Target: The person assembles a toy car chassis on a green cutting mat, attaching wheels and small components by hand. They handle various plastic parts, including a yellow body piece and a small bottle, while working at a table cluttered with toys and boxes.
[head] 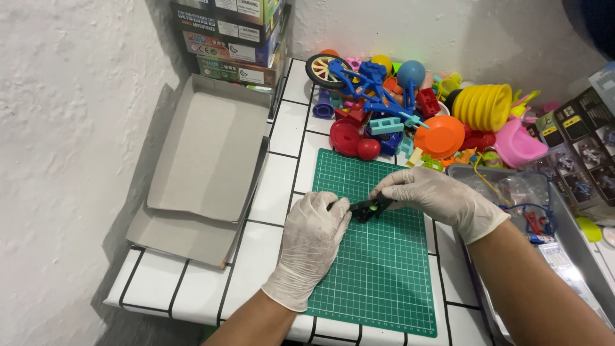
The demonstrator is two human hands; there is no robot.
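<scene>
Both gloved hands are meeting over the green cutting mat (378, 269). The left hand (312, 240) and right hand (435, 195) are each pinching one small black toy part (366, 209) between their fingers. Forearms are angling inward.

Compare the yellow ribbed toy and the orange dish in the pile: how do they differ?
The yellow ribbed toy is bigger, ridged and lies on its side; the orange dish is smooth, shallow and tilted towards the camera. The yellow one sits farther back, near the wall. Both look like shiny plastic in the toy pile.
</scene>
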